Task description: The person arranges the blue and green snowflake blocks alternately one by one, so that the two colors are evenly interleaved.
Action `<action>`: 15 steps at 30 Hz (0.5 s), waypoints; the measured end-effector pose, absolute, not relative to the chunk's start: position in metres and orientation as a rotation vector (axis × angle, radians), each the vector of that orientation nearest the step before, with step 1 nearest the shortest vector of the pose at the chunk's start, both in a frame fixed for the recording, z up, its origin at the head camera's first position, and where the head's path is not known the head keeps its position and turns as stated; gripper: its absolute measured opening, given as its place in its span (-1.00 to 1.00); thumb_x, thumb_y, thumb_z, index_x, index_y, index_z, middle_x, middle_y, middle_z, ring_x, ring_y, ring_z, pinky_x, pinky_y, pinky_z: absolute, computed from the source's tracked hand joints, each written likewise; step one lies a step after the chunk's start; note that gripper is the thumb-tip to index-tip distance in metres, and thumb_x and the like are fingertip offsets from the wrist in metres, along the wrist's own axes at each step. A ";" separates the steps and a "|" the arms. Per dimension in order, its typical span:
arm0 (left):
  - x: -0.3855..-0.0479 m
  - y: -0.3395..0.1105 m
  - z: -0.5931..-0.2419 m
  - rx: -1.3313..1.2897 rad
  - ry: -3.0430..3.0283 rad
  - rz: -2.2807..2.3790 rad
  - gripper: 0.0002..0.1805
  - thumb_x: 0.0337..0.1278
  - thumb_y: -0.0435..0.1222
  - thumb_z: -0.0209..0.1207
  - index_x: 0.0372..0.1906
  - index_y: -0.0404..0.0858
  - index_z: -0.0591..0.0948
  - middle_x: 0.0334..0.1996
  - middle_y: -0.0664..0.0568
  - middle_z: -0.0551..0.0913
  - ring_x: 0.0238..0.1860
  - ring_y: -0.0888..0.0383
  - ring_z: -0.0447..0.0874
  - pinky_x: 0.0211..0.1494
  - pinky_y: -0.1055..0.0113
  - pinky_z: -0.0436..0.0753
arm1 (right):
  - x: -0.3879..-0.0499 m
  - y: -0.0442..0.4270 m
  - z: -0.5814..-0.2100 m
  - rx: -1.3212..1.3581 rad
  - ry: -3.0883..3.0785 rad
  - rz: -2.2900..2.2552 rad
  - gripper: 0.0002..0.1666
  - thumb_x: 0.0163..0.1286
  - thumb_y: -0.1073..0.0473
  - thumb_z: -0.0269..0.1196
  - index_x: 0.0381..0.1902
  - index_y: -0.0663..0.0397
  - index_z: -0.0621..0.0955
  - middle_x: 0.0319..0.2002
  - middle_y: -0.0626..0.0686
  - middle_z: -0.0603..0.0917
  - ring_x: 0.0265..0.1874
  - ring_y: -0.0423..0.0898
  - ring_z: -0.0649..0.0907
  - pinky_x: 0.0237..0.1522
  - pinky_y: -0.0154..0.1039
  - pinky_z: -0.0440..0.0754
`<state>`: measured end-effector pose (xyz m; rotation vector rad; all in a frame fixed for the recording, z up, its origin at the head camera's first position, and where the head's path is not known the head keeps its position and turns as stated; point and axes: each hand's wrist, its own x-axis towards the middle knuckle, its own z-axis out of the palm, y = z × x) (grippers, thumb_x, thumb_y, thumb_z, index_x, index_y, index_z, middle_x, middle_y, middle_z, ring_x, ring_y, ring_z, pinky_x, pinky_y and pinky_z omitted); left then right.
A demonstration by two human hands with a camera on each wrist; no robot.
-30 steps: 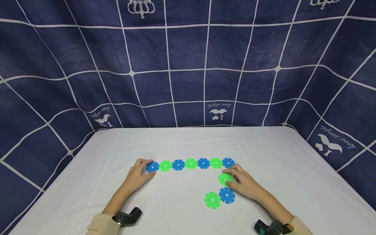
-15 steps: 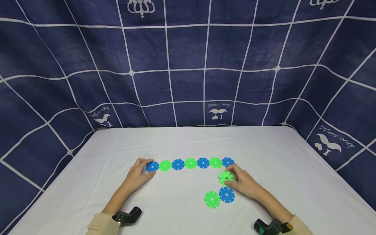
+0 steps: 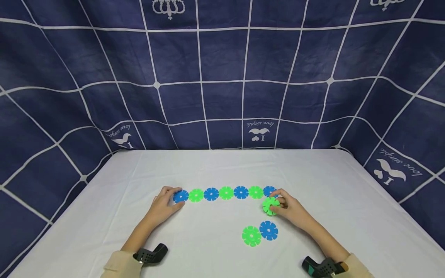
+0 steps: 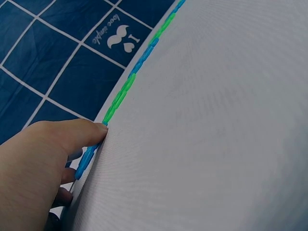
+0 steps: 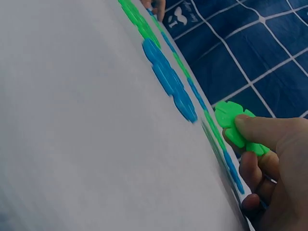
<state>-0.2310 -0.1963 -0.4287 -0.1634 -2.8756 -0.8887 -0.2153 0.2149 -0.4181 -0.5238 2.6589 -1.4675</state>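
"What fills the frame?"

"A navy-blue cloth backdrop with white grid lines (image 3: 222, 58) takes the upper half. Below it spreads a table covered in white cloth (image 3: 194, 166)."

"And on the table?"

"Across the middle of the lower half runs a row of seven flat, notched plastic discs (image 3: 226, 196), alternating blue and green, edge to edge. Whether the notches interlock, I can't tell."

"The hands?"

"Left of centre, the left hand (image 3: 164, 204) holds the round blue end disc (image 3: 179, 199) of the row, thumb and fingertips at its edges. Right of centre, the right hand (image 3: 293, 212) is pinching."

"Pinching what?"

"Not the loose pair at lower right of centre: a flat green notched disc (image 3: 252, 240) and a blue notched disc (image 3: 268, 235) beside it. It pinches a bright green plastic flower-shaped disc (image 3: 267, 204), tilted and raised off the table, just below the row's right end."

"So which step is this?"

"It looks like adding an eighth disc. The next move probably calls for lining its notch up with the right-end blue disc (image 3: 268, 190), partly covered by fingers, while the left hand steadies the row."
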 end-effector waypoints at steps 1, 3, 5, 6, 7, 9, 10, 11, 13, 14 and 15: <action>-0.231 -0.196 -0.428 -0.165 -2.874 -0.889 -0.42 0.02 -0.11 0.19 0.18 -0.22 0.42 0.07 -0.17 0.37 0.12 -0.14 0.36 0.11 -0.08 0.30 | -0.216 0.217 -0.417 -0.513 2.655 -1.475 -0.58 0.20 0.11 0.24 -0.01 0.06 0.40 -0.63 -0.11 0.29 -0.61 -0.33 0.30 -0.55 -0.40 0.28; -0.231 -0.196 -0.427 -0.164 -2.872 -0.888 -0.42 0.02 -0.11 0.19 0.18 -0.23 0.42 0.07 -0.17 0.37 0.12 -0.15 0.36 0.11 -0.08 0.30 | -0.218 0.221 -0.415 -0.476 2.638 -1.500 -0.55 0.21 0.10 0.23 0.02 0.08 0.41 -0.61 -0.09 0.37 -0.60 -0.33 0.35 -0.55 -0.40 0.31; -0.230 -0.196 -0.427 -0.164 -2.873 -0.891 -0.42 0.01 -0.11 0.19 0.18 -0.23 0.42 0.07 -0.18 0.37 0.12 -0.16 0.36 0.10 -0.08 0.30 | -0.221 0.227 -0.414 -0.445 2.634 -1.519 -0.53 0.22 0.12 0.22 0.06 0.11 0.40 -0.59 -0.07 0.44 -0.58 -0.31 0.41 -0.53 -0.40 0.38; -0.230 -0.195 -0.426 -0.164 -2.875 -0.892 -0.42 0.02 -0.11 0.19 0.18 -0.23 0.42 0.07 -0.18 0.37 0.12 -0.16 0.36 0.11 -0.08 0.30 | -0.222 0.229 -0.413 -0.430 2.636 -1.526 -0.53 0.23 0.12 0.21 0.08 0.13 0.40 -0.59 -0.06 0.45 -0.58 -0.29 0.44 -0.52 -0.39 0.42; -0.230 -0.195 -0.426 -0.164 -2.876 -0.895 -0.42 0.02 -0.11 0.19 0.18 -0.23 0.42 0.08 -0.18 0.37 0.12 -0.16 0.36 0.11 -0.09 0.30 | -0.223 0.232 -0.412 -0.407 2.641 -1.536 -0.52 0.23 0.13 0.21 0.09 0.13 0.40 -0.59 -0.06 0.45 -0.58 -0.28 0.46 -0.51 -0.39 0.44; -0.230 -0.195 -0.426 -0.164 -2.879 -0.896 -0.42 0.02 -0.12 0.19 0.18 -0.23 0.42 0.08 -0.18 0.37 0.12 -0.17 0.35 0.11 -0.10 0.30 | -0.224 0.236 -0.411 -0.353 2.660 -1.560 -0.50 0.23 0.12 0.21 0.11 0.13 0.41 -0.61 -0.06 0.42 -0.59 -0.26 0.47 -0.52 -0.39 0.47; -0.230 -0.195 -0.426 -0.164 -2.881 -0.897 -0.42 0.02 -0.12 0.19 0.18 -0.23 0.42 0.08 -0.18 0.37 0.12 -0.17 0.35 0.11 -0.10 0.30 | -0.225 0.238 -0.411 -0.334 2.680 -1.561 -0.50 0.24 0.12 0.20 0.12 0.13 0.41 -0.62 -0.05 0.40 -0.60 -0.25 0.47 -0.52 -0.39 0.48; -0.230 -0.195 -0.425 -0.164 -2.882 -0.896 -0.42 0.02 -0.12 0.19 0.18 -0.23 0.42 0.08 -0.18 0.37 0.13 -0.17 0.35 0.12 -0.10 0.30 | -0.226 0.239 -0.411 -0.318 2.700 -1.558 -0.50 0.25 0.13 0.20 0.13 0.13 0.41 -0.61 -0.04 0.37 -0.61 -0.25 0.47 -0.52 -0.39 0.47; -0.230 -0.195 -0.425 -0.162 -2.883 -0.891 -0.42 0.02 -0.12 0.19 0.18 -0.24 0.42 0.08 -0.18 0.37 0.13 -0.17 0.36 0.12 -0.10 0.30 | -0.227 0.241 -0.411 -0.275 2.729 -1.570 -0.49 0.25 0.12 0.19 0.14 0.11 0.41 -0.58 0.00 0.42 -0.60 -0.25 0.50 -0.51 -0.39 0.48; -0.230 -0.195 -0.425 -0.161 -2.882 -0.891 -0.42 0.02 -0.12 0.19 0.18 -0.24 0.42 0.08 -0.18 0.37 0.13 -0.17 0.36 0.12 -0.10 0.30 | -0.228 0.242 -0.411 -0.256 2.744 -1.573 -0.50 0.26 0.13 0.19 0.15 0.10 0.41 -0.56 0.02 0.45 -0.59 -0.25 0.52 -0.51 -0.40 0.48; -0.230 -0.195 -0.425 -0.161 -2.881 -0.890 -0.42 0.02 -0.12 0.19 0.18 -0.24 0.42 0.08 -0.18 0.37 0.13 -0.17 0.36 0.12 -0.10 0.30 | -0.229 0.243 -0.411 -0.243 2.759 -1.573 -0.50 0.26 0.14 0.18 0.16 0.11 0.40 -0.52 0.06 0.49 -0.58 -0.26 0.53 -0.50 -0.40 0.49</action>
